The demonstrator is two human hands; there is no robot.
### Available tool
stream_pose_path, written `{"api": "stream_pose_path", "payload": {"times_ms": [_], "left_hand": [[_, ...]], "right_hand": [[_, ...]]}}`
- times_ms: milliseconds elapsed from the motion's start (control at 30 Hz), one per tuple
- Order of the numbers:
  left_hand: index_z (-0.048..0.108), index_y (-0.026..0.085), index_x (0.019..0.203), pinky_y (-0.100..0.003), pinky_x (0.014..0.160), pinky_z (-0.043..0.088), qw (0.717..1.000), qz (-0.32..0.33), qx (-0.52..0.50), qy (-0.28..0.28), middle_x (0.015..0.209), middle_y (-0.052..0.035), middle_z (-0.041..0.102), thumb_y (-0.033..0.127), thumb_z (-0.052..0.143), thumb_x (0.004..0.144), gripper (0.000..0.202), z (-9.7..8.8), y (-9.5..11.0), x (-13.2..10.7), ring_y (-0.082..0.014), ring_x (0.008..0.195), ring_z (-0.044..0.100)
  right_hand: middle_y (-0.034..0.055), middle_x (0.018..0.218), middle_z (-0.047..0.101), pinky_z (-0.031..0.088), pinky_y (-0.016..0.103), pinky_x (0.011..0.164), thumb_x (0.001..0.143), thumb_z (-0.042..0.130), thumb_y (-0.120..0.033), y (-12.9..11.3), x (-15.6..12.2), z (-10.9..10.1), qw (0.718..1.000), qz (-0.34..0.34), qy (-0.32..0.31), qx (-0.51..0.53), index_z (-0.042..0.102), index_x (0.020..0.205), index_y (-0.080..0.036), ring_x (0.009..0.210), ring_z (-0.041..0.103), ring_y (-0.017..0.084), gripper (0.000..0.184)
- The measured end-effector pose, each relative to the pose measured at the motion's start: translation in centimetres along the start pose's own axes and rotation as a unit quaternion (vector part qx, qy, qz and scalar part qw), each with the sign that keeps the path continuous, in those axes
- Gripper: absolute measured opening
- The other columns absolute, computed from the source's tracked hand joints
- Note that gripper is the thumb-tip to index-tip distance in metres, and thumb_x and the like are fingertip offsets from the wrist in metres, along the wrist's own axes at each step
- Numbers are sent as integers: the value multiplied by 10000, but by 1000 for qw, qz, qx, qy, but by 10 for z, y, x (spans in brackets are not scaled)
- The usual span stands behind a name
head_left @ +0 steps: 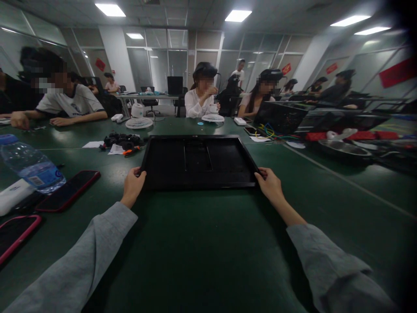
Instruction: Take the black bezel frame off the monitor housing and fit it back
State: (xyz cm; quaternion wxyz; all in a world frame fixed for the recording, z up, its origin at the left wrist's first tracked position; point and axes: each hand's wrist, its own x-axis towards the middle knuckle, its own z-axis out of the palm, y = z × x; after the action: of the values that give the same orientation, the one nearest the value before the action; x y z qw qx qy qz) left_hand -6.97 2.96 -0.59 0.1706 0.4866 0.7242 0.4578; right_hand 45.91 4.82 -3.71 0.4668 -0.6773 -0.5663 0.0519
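A flat black monitor panel (198, 158) lies back side up on the green table (208, 243), straight ahead of me. My left hand (133, 186) grips its near left corner with the fingers curled round the edge. My right hand (270, 184) holds the near right corner the same way. Both arms are in grey sleeves.
A water bottle (31, 164) and phones (70, 189) (14, 234) lie at my left. Black parts and papers (122, 141) sit beyond the panel's left, two small fans (139, 118) (213, 116) farther back. Several people sit around the table. A laptop and cables (280, 121) are at right.
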Motion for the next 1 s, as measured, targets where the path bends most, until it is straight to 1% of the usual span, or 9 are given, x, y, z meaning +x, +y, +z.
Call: {"api": "stream_pose_path", "payload": {"times_ms": [133, 233, 333, 400, 500, 567, 667, 800, 1000], "left_hand": [[608, 141, 1250, -432, 959, 514, 1000, 8, 27, -4, 1223, -163, 689, 373, 588, 884, 433, 0, 0, 0, -283, 1082, 671], [591, 147, 1269, -440, 957, 510, 998, 32, 52, 1, 1237, -167, 670, 368, 571, 896, 434, -2, 2, -3, -283, 1075, 666], [570, 144, 1321, -519, 1017, 457, 980, 127, 134, 72, 1345, -203, 586, 386, 544, 925, 465, -2, 13, -16, -333, 1180, 603], [543, 177, 1379, -560, 1104, 360, 950, 231, 184, 98, 1430, -189, 527, 392, 497, 964, 469, 0, 22, -28, -362, 1332, 487], [506, 218, 1440, -553, 1164, 277, 909, 351, 220, 34, 1500, -159, 481, 407, 448, 1001, 481, 5, 33, -42, -344, 1394, 428], [484, 217, 1468, -547, 1181, 261, 891, 391, 232, -15, 1532, -152, 459, 432, 437, 1009, 509, 8, 36, -46, -335, 1421, 402], [467, 237, 1490, -569, 1199, 243, 878, 404, 245, -78, 1576, -126, 426, 465, 415, 1018, 526, 11, 35, -43, -322, 1458, 368], [492, 260, 1474, -587, 1193, 276, 869, 397, 257, -144, 1576, -100, 445, 492, 366, 1033, 514, 11, 30, -39, -305, 1454, 396], [533, 216, 1446, -538, 1191, 320, 872, 395, 247, -153, 1539, -118, 490, 485, 364, 1037, 518, 10, 31, -40, -300, 1436, 428]], "right_hand": [[134, 1029, 713, 533, 469, 901, 852, 567, -410, 0, 2, -2, 1000, 1, -7, -11, 636, 1142, -176, 951, 674, 273, 379], [186, 1064, 670, 490, 522, 957, 871, 522, -370, -11, 0, -5, 996, -44, 26, -73, 621, 1190, -122, 1031, 625, 311, 415], [236, 1235, 583, 416, 576, 1031, 914, 484, -394, -38, -11, -8, 979, -138, 61, -135, 580, 1285, -99, 1223, 509, 362, 483], [231, 1340, 521, 395, 576, 1060, 960, 435, -435, -63, -22, -6, 968, -200, 28, -146, 531, 1374, -118, 1284, 466, 359, 531], [203, 1498, 414, 401, 547, 1087, 1002, 362, -484, -96, -38, 3, 950, -269, -59, -146, 439, 1491, -171, 1366, 423, 340, 586], [155, 1580, 345, 395, 541, 1110, 1008, 347, -513, -108, -44, 11, 940, -288, -107, -146, 397, 1533, -230, 1417, 387, 330, 599], [111, 1632, 302, 359, 558, 1150, 1005, 347, -547, -110, -46, 21, 934, -284, -150, -155, 395, 1544, -272, 1436, 389, 331, 607], [110, 1637, 316, 319, 607, 1167, 1010, 320, -565, -103, -43, 24, 932, -268, -178, -168, 391, 1549, -273, 1423, 425, 335, 617], [99, 1651, 294, 311, 607, 1177, 1007, 323, -579, -102, -43, 24, 929, -277, -184, -163, 270, 1604, -295, 1453, 391, 326, 663]]}}
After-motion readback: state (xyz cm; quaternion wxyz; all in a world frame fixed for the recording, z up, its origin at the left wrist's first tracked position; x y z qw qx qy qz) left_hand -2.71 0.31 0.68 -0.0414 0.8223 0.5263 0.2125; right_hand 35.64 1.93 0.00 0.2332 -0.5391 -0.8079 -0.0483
